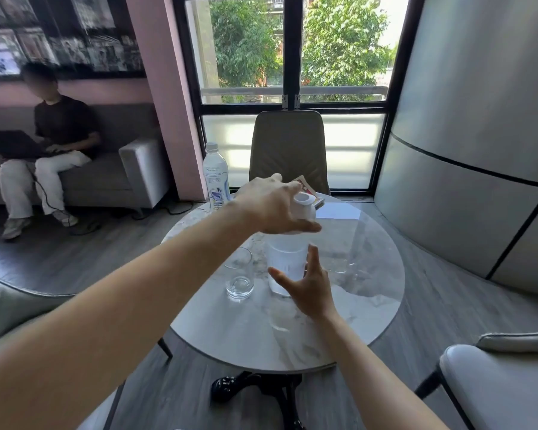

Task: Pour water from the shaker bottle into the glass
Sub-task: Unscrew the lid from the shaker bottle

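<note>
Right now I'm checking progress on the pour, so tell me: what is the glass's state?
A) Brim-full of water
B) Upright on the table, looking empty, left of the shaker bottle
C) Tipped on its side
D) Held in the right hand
B: the glass stands upright on the table, clear with no water visible, just left of the shaker bottle, and neither hand touches it.

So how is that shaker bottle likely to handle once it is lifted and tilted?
The shaker bottle looks tall and narrow, so probably tippy if nudged near its lid, where the left hand sits. Its smooth translucent wall may be slippery; the right hand is open beside it. It seems rigid plastic, and water inside would add weight.
</note>
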